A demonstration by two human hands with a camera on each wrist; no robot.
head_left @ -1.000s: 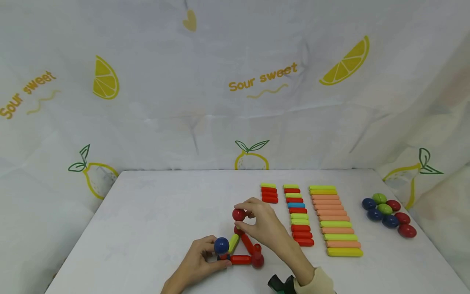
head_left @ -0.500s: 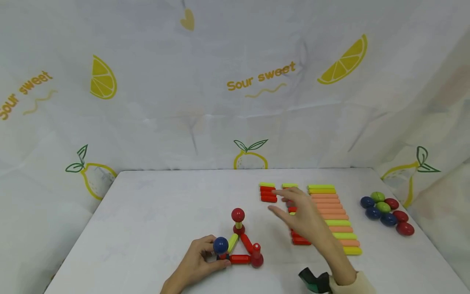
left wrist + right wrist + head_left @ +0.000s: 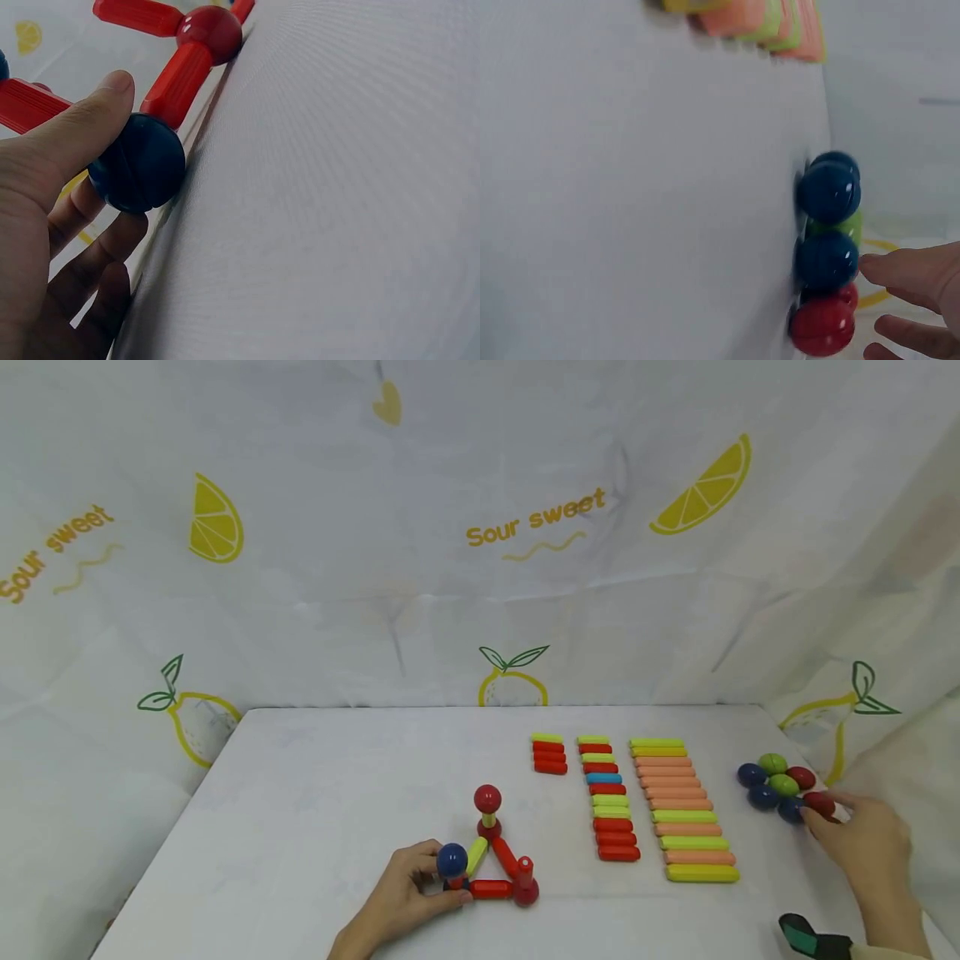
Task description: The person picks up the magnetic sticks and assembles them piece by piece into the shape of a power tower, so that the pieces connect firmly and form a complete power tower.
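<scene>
My left hand (image 3: 412, 889) grips the blue ball (image 3: 139, 165) at the near-left corner of a triangle built from balls and rods. A short upright there carries another blue ball (image 3: 452, 861). At the far corner a red ball (image 3: 487, 799) tops a yellow-green upright. A red upright rod (image 3: 526, 870) with a bare top stands on the near-right red ball (image 3: 526, 894). My right hand (image 3: 862, 839) reaches over the loose balls at the table's right, its thumb close to a blue ball (image 3: 829, 260). Its fingers are spread beside a red ball (image 3: 823, 328), hidden by the hand in the head view.
Three columns of rods lie right of the triangle: short red rods (image 3: 551, 767), mixed short rods (image 3: 615, 839) and longer salmon and yellow rods (image 3: 701, 871). Green balls (image 3: 783, 785) sit among the loose blue and red ones. A printed cloth (image 3: 337, 635) hangs behind the table.
My right hand has let go of the red ball on the far upright and moved right across the rods to the loose balls. My left hand has stayed on the near-left corner.
</scene>
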